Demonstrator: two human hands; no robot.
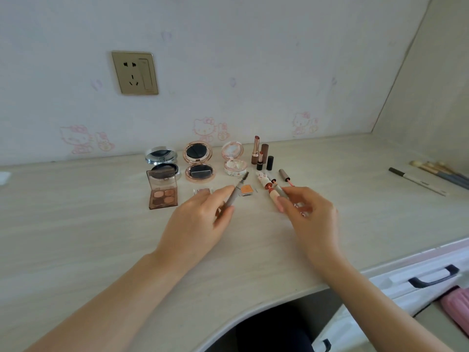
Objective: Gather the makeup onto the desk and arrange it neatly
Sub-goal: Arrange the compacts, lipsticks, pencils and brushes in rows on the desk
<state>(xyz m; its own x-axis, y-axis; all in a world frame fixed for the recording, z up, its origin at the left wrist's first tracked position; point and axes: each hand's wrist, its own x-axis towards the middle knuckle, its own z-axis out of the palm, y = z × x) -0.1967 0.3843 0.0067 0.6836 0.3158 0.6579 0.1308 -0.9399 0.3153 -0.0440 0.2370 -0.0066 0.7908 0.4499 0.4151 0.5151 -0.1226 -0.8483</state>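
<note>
My left hand (pixel 200 219) pinches a grey brow pencil (pixel 234 191) whose spoolie brush end points up and away. My right hand (pixel 308 213) pinches a slim grey tube (pixel 279 190) beside a cream and red lip gloss (pixel 273 196) that lies under my fingers. On the pale desk (pixel 101 237) near the wall stand three open compacts: silver (pixel 162 158), rose gold (pixel 199 161) and pale pink (pixel 234 158). An open eyeshadow palette (pixel 163 190) sits at the left. Upright lipsticks (pixel 261 154) stand right of the compacts.
A small orange pan (pixel 246 190) and a small clear case (pixel 201 191) lie between my hands. A long pencil (pixel 416 181) and several brushes (pixel 441 171) lie far right. A wall socket (pixel 135 72) is above. A drawer handle (pixel 435 276) and pink item (pixel 456 307) sit below right.
</note>
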